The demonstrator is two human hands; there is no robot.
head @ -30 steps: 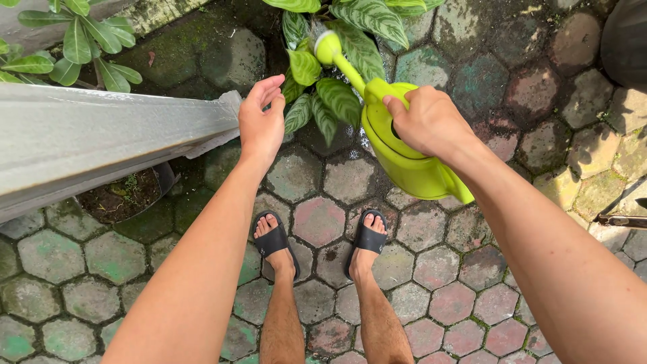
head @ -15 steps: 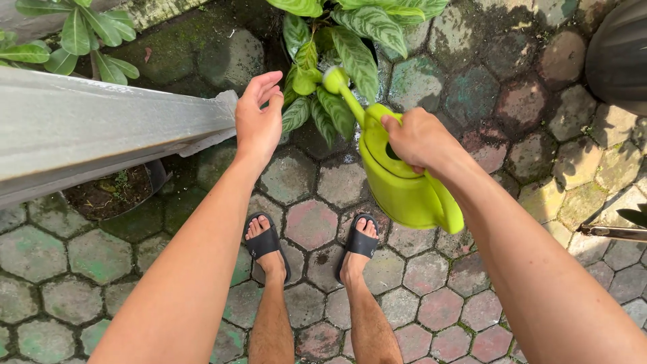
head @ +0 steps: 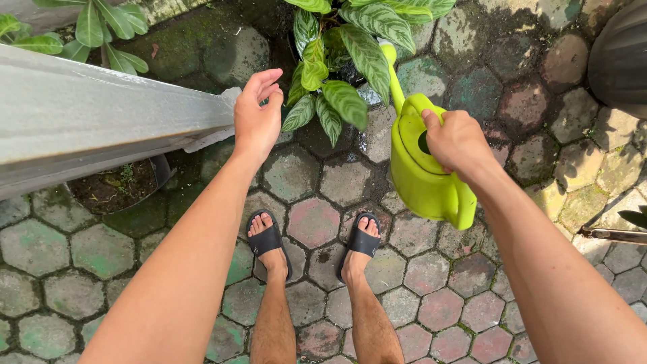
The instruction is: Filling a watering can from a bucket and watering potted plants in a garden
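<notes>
Watering can [head: 421, 175] over mossy hexagonal pavers [head: 317, 222]

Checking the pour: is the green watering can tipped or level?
Tipped. The can leans spout-first toward the plant, held by the right hand. Water flow: cannot tell.

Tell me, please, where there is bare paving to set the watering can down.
Bare paving lies between the sandalled feet and the striped-leaf plant. More lies right of the watering can. The grey ledge crowds the left.
</notes>
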